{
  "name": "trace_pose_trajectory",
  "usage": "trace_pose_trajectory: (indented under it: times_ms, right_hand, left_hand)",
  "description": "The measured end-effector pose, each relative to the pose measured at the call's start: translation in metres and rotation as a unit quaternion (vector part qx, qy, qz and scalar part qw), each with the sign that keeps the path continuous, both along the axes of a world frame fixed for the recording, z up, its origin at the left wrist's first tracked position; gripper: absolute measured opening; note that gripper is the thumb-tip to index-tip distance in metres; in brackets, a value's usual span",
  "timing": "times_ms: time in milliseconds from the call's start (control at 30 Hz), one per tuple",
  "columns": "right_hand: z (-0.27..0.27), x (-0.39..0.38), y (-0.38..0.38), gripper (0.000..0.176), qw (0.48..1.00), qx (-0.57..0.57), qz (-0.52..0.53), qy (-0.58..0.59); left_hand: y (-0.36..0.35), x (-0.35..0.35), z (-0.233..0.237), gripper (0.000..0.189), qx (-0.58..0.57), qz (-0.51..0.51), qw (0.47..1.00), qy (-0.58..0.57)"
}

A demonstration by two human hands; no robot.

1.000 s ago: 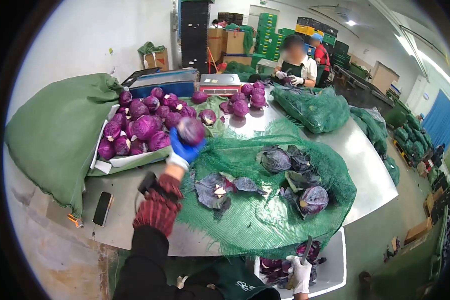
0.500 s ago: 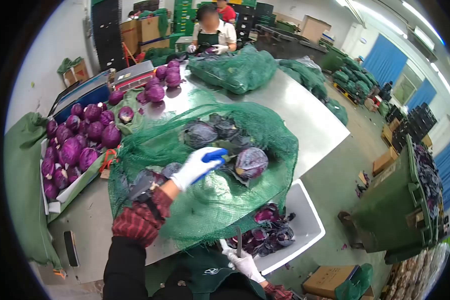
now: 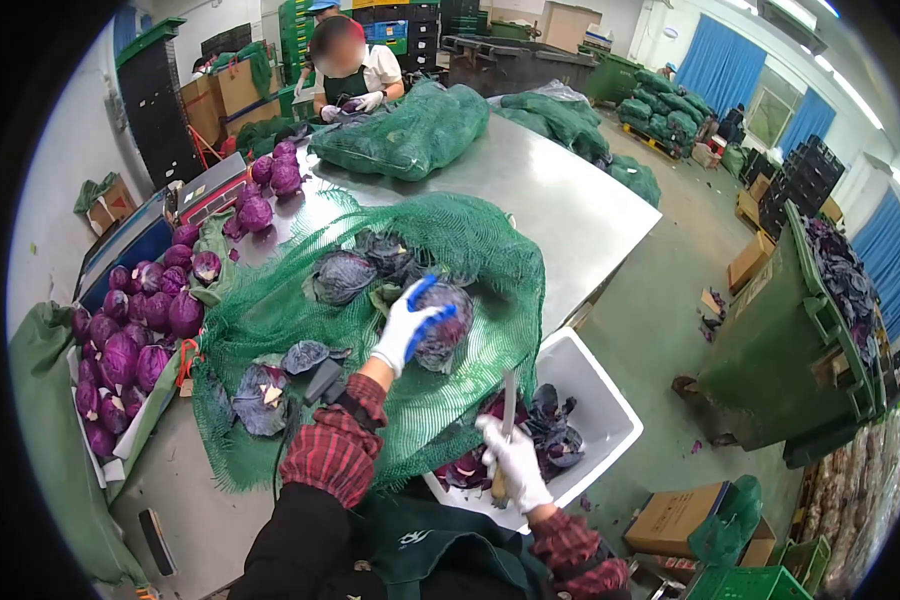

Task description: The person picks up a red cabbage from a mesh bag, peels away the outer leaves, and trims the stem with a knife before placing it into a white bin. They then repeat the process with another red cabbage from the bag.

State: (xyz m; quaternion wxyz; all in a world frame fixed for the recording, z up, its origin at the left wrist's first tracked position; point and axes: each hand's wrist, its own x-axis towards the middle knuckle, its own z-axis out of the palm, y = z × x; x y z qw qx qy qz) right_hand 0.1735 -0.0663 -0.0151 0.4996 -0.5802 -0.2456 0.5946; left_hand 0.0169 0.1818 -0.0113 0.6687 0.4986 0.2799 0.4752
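My left hand [image 3: 410, 325], in a white and blue glove, lies with spread fingers on a dark purple cabbage [image 3: 442, 326] on the green mesh bag [image 3: 490, 235]. My right hand [image 3: 515, 462], gloved in white, is wrapped round the handle of a knife [image 3: 510, 402], whose blade points up. The knife is over the edge of a white bin [image 3: 610, 425] holding dark leaves. More cabbages [image 3: 344, 277] lie on the mesh beyond my left hand, and a leafy one [image 3: 261, 397] sits near its left edge.
Trimmed purple cabbages [image 3: 120, 358] fill a cloth-lined container at the left. A scale [image 3: 213, 188] and a full mesh bag [image 3: 405, 135] are on the metal table [image 3: 580, 215]. Across it a co-worker [image 3: 355, 75] handles a cabbage. A green wheeled bin [image 3: 770, 350] stands right.
My left hand has moved onto the cabbage, its fingers now spread over it. My right hand has risen with the knife. The whole view has shifted.
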Motion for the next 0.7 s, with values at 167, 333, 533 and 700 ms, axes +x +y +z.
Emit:
trace_pose_trajectory:
  times_ms: [167,333,533,700]
  right_hand:
    - [0.037,-0.024,0.044,0.06,0.986,0.15,-0.041,-0.06]
    - [0.013,-0.061,0.067,0.077,0.833,0.411,-0.108,-0.355]
    - [0.008,-0.026,0.066,0.04,0.991,-0.002,0.136,0.002]
    - [-0.013,-0.045,0.074,0.042,0.988,0.066,0.138,-0.015]
  left_hand:
    - [-0.062,-0.014,0.031,0.053,-0.105,0.039,0.969,-0.219]
    - [-0.168,-0.028,0.037,0.053,-0.143,0.09,0.936,-0.31]
    - [-0.232,-0.097,0.003,0.066,-0.009,0.099,0.982,0.158]
    - [-0.171,-0.088,0.015,0.077,0.348,0.156,0.808,0.45]
